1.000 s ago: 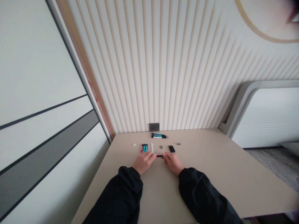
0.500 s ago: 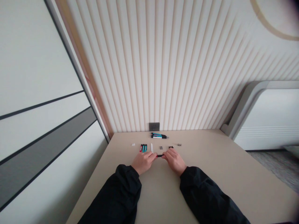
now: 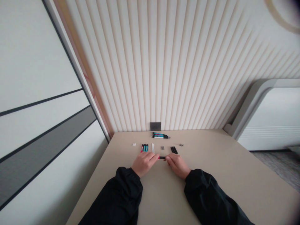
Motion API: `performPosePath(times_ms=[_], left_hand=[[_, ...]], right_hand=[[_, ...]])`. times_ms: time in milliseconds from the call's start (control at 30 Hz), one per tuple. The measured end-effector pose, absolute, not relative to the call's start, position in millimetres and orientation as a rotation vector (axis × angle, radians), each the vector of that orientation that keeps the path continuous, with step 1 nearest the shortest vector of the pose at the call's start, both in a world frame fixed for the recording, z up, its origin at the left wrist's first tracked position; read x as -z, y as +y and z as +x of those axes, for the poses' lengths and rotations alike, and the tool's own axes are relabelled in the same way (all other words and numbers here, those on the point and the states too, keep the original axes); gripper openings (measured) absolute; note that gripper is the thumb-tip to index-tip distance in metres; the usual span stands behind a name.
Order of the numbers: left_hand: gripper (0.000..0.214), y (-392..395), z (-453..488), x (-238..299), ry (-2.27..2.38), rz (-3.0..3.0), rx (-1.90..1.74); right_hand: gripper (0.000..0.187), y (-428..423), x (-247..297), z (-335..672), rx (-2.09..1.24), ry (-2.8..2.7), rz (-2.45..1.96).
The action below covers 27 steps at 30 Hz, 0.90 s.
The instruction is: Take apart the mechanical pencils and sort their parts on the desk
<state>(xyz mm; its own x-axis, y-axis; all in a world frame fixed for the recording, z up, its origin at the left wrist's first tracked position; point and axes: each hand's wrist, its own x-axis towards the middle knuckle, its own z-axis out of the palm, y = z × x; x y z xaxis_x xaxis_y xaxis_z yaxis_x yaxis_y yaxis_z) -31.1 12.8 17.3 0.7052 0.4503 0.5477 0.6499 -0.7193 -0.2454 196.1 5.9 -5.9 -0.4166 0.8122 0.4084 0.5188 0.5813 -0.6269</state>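
The left hand [image 3: 143, 163] and right hand [image 3: 178, 165] grasp opposite ends of the red-and-black pen [image 3: 162, 157], best kept in line.

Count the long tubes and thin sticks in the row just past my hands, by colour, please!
Red-and-black plastic-looking tube: 1
Teal-and-black plastic-looking tubes: 2
Thin white sticks: 2
Slim black tubes: 3
Total: 8

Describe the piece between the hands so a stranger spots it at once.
Start at the beige table against the ribbed wall. There, the left hand and right hand grip a slim black piece, red at its left end. Unlike the loose parts lying behind, it bridges both hands.
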Motion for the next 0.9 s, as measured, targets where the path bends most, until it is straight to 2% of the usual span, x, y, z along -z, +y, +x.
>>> performPosePath(times_ms=[100,333,433,633,800,900], left_hand=[[0.020,12,-31,-15,-0.854,-2.507,0.654],[0.022,11,-32,-16,-0.950,-2.556,0.655],[0.022,10,-32,-18,-1.007,-2.521,0.653],[0.021,8,-29,-16,-1.028,-2.488,0.679],[0.021,8,-28,-13,-1.046,-2.498,0.674],[0.021,9,-29,-12,-1.048,-2.505,0.674]], right_hand=[[0.038,5,5,195,-0.546,-2.067,-1.038],[0.027,9,2,194,-0.332,-2.143,-0.879],[0.023,9,3,195,-0.383,-2.095,-0.929],[0.029,9,9,196,-0.503,-2.044,-1.046],[0.018,10,13,194,-0.523,-1.962,-1.061],[0.023,9,12,194,-0.525,-1.960,-1.068]])
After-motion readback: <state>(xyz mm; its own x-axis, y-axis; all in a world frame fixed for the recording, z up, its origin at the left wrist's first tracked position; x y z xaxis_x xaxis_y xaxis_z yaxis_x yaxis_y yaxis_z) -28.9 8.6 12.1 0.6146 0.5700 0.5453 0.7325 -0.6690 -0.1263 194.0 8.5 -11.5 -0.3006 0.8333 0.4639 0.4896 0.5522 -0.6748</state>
